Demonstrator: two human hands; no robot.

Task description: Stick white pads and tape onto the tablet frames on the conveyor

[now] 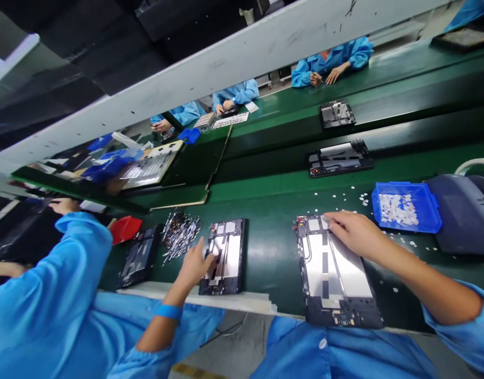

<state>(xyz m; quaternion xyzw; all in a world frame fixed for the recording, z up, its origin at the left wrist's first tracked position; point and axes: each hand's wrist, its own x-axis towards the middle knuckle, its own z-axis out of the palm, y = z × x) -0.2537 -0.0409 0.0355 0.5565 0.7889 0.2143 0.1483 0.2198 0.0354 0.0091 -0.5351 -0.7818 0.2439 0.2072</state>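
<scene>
Two opened tablet housings are seen at the near edge of the green tabletop [273,252], one under each hand. The left hand [194,266], with a blue band at its wrist, is laid on the smaller housing [230,258], which lies toward the near left. Its fingers are bent with the tips on the housing's left half. Whether anything is pinched in that grip cannot be told.

The right hand [354,231] is placed on the far end of the larger housing [336,273], which lies near the middle of the near edge. The fingers are stretched out flat and close together on the silver plate, so the grip is loose and nothing is seen to be held in it.

A blue tray [435,210] filled with small white pads is set just beyond the right hand, toward the right edge. More white pads [363,199] are scattered on the tabletop around it. A grey machine [463,221] is found just beside the tray at the right edge.

A pile of thin metal parts [181,234] is heaped just left of the smaller housing. Beyond that pile, at the near left, a third dark housing [139,258] and a red object [125,229] are seen beside a co-worker's blue sleeve [68,273].

Two more housings [339,158] are laid well apart from the hands on the far strips of the tabletop. Other people in blue coats [332,60] are seated along the far edge.
</scene>
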